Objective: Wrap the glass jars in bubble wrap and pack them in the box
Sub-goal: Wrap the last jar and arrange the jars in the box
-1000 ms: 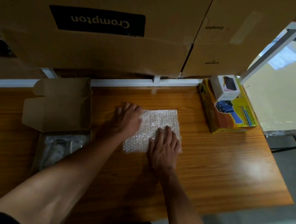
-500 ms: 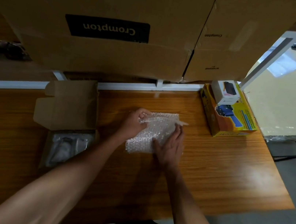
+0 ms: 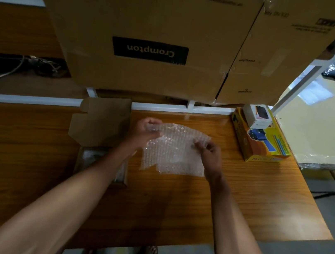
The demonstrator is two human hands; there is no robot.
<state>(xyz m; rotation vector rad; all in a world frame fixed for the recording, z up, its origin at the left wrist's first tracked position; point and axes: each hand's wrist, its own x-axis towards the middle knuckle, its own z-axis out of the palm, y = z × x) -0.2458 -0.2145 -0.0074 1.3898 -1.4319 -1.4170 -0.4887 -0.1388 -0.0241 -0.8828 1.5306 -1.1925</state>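
Observation:
A clear sheet of bubble wrap hangs lifted above the wooden table. My left hand pinches its upper left corner and my right hand pinches its upper right edge. To the left stands a small open cardboard box with its lid flap up; something wrapped in clear plastic lies inside, partly hidden by my left forearm. No bare glass jar shows.
A yellow tape-dispenser carton with a small white box on top sits at the table's back right. Large Crompton cartons fill the shelf behind. The table's right edge drops to the floor.
Both hands went from pressing the bubble wrap flat on the table to pinching its far corners and lifting the sheet up so that it unfolds.

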